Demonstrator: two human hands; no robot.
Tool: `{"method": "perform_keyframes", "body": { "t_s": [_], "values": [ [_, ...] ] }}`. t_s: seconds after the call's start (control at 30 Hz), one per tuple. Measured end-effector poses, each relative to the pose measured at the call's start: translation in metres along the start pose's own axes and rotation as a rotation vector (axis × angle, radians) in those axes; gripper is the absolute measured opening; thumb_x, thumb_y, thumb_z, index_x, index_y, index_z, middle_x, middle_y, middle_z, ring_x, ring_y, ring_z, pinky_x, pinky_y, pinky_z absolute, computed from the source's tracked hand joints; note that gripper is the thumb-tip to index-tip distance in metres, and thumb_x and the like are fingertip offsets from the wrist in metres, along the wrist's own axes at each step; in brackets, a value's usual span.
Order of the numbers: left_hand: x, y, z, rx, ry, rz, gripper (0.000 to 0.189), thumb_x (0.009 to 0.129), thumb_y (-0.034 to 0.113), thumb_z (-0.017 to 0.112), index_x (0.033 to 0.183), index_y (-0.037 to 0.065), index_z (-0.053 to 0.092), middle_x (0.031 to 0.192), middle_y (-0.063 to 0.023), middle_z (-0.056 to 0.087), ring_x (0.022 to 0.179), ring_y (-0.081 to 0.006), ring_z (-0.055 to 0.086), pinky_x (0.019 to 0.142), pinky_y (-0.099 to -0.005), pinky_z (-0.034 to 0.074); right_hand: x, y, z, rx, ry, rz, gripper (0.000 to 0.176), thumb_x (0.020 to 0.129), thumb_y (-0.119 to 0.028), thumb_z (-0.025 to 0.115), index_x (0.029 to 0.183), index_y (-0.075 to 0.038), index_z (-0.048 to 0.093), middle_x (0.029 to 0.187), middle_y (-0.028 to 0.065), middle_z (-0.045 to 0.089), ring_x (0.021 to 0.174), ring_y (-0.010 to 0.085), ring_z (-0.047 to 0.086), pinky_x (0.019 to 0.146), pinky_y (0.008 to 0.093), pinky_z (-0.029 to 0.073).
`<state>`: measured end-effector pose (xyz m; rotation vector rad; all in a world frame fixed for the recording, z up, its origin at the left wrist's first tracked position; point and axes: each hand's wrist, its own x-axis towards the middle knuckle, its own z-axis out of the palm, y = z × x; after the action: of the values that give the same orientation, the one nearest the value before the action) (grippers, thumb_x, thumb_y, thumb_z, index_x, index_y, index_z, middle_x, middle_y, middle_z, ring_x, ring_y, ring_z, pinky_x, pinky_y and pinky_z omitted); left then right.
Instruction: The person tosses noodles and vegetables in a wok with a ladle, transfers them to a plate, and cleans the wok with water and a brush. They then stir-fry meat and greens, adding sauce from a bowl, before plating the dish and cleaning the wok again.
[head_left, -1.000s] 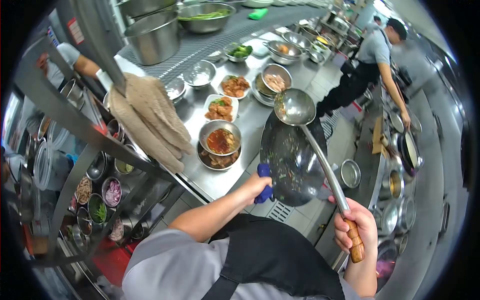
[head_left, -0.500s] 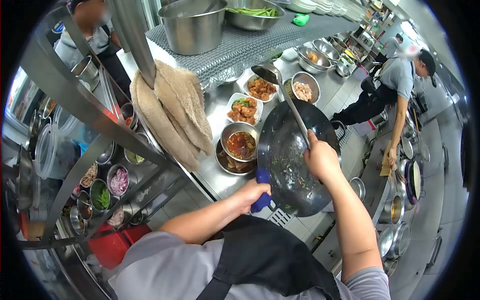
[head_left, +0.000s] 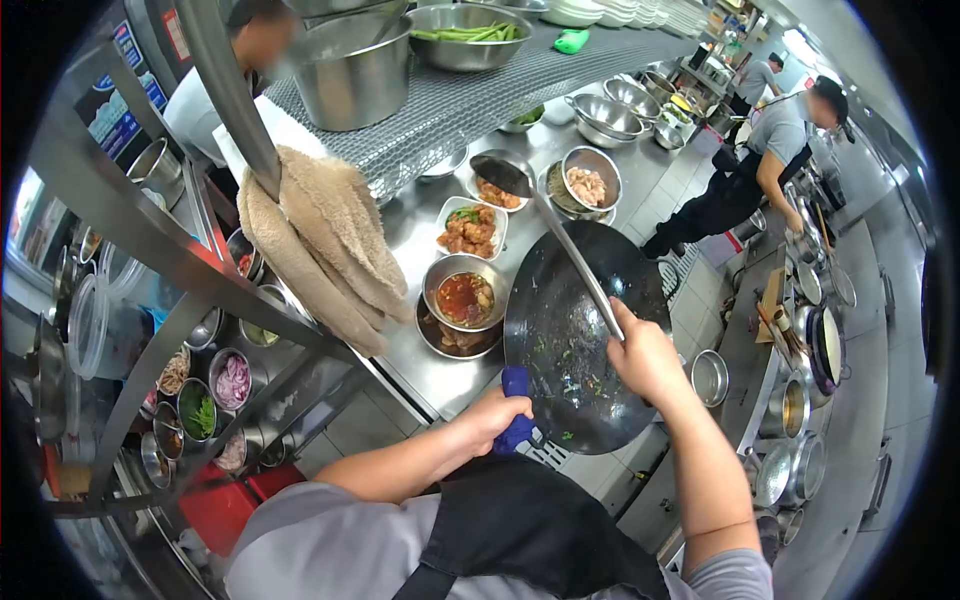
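Note:
My left hand (head_left: 492, 415) is closed around a blue cloth (head_left: 515, 395) at the near-left rim of a black wok (head_left: 545, 310). The wok tilts in front of me, bits of green and pale food clinging to its inside. My right hand (head_left: 645, 358) grips the handle of a ladle (head_left: 575, 250). Its dark bowl reaches beyond the wok's far rim, above a white dish of fried pieces (head_left: 497, 195). Left of the wok, a metal bowl of reddish-brown sauce (head_left: 466, 298) sits on a wider bowl of brown slices (head_left: 448, 338). Another white dish of fried pieces (head_left: 468, 232) stands behind them.
A metal bowl of pale meat pieces (head_left: 588, 185) stands beyond the wok. Tan towels (head_left: 320, 245) hang from a post at left. Overhead, a mesh shelf (head_left: 450, 95) bears a pot and green beans. A co-worker (head_left: 770, 150) stands at the right counter, another person (head_left: 215, 95) at far left.
My view has shifted slightly. The wok and ladle stay in my hands, the ladle's bowl now farther left. The co-worker at right has drawn their arm back from the tan board.

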<state>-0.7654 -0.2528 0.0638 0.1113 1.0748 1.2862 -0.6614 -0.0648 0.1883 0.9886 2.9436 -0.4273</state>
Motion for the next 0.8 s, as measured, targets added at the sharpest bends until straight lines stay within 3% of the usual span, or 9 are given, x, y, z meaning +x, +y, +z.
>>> {"method": "perform_keyframes", "body": {
  "t_s": [0.07,0.17,0.2,0.27,0.53,0.63,0.67,0.7,0.8],
  "values": [
    [-0.003,-0.004,0.010,0.031,-0.010,-0.003,0.012,0.074,0.011,0.057,0.085,0.005,0.057,0.074,-0.0047,0.058,0.064,-0.0157,0.060,0.058,-0.0280,0.048,-0.021,0.016,0.011,0.249,0.116,0.000,0.053,0.079,-0.013,0.055,0.129,-0.001,0.046,0.086,0.0289,0.062,0.080,0.0433,0.061,0.075,0.0465,0.050],
    [-0.013,-0.008,0.036,0.095,-0.044,-0.111,0.014,0.074,0.013,0.057,0.086,0.005,0.059,0.072,-0.0061,0.060,0.061,-0.0168,0.062,0.055,-0.0297,0.051,-0.076,0.070,0.047,0.602,0.358,-0.187,0.042,0.081,-0.011,0.058,0.120,0.003,0.051,0.069,0.0111,0.062,0.058,0.0196,0.061,0.056,0.0338,0.050],
    [-0.013,-0.014,0.045,0.135,-0.040,-0.127,0.015,0.074,0.014,0.058,0.086,0.005,0.059,0.072,-0.0059,0.061,0.060,-0.0165,0.062,0.054,-0.0297,0.051,-0.120,0.051,0.016,1.024,0.099,0.311,0.029,0.083,-0.009,0.058,0.109,0.003,0.055,0.062,0.0045,0.055,0.044,0.0143,0.053,0.041,0.0286,0.042],
    [0.005,-0.048,0.053,0.184,-0.095,-0.123,0.016,0.073,0.015,0.059,0.087,0.006,0.058,0.072,-0.0049,0.060,0.058,-0.0152,0.060,0.052,-0.0279,0.049,-0.201,0.071,0.015,1.169,0.146,0.424,0.020,0.084,-0.006,0.057,0.102,0.002,0.055,0.058,0.0019,0.051,0.039,0.0101,0.047,0.036,0.0247,0.036],
    [0.015,-0.127,0.192,0.288,-0.266,-0.420,0.018,0.073,0.025,0.061,0.078,0.008,0.056,0.062,-0.0064,0.055,0.046,-0.0168,0.053,0.041,-0.0292,0.043,-0.525,0.168,0.187,0.626,0.702,0.970,0.021,0.081,-0.002,0.052,0.101,0.001,0.055,0.069,0.0074,0.057,0.049,0.0131,0.052,0.044,0.0258,0.042],
    [0.019,-0.165,0.249,0.323,-0.397,-0.496,0.013,0.071,0.021,0.063,0.076,0.010,0.057,0.063,-0.0035,0.057,0.047,-0.0155,0.053,0.041,-0.0284,0.044,-0.577,0.174,0.250,0.010,0.989,0.756,0.021,0.081,-0.002,0.051,0.101,0.001,0.056,0.072,0.0082,0.059,0.053,0.0137,0.055,0.048,0.0267,0.044],
    [0.027,-0.184,0.266,0.310,-0.399,-0.514,0.012,0.070,0.020,0.063,0.076,0.011,0.057,0.062,-0.0011,0.055,0.048,-0.0149,0.053,0.040,-0.0288,0.044,-0.614,0.181,0.287,0.800,0.959,1.037,0.030,0.085,-0.003,0.053,0.113,0.008,0.055,0.091,0.0108,0.065,0.090,0.0186,0.062,0.079,0.0314,0.048],
    [0.025,-0.189,0.290,0.350,-0.394,-0.474,0.014,0.069,0.020,0.065,0.075,0.011,0.057,0.065,-0.0014,0.055,0.051,-0.0151,0.053,0.043,-0.0299,0.046,-0.580,0.148,0.237,0.433,1.090,1.068,0.018,0.081,-0.005,0.052,0.097,0.003,0.057,0.077,0.0060,0.059,0.070,0.0142,0.057,0.066,0.0334,0.047],
    [0.048,-0.221,0.344,0.551,-0.416,-0.586,0.013,0.071,0.015,0.062,0.080,0.010,0.054,0.064,-0.0031,0.054,0.049,-0.0157,0.052,0.042,-0.0295,0.043,-0.590,0.127,0.187,0.533,0.978,1.363,0.020,0.083,-0.016,0.062,0.078,0.000,0.051,0.060,0.0052,0.047,0.057,0.0135,0.045,0.054,0.0321,0.039]
  ]
}}
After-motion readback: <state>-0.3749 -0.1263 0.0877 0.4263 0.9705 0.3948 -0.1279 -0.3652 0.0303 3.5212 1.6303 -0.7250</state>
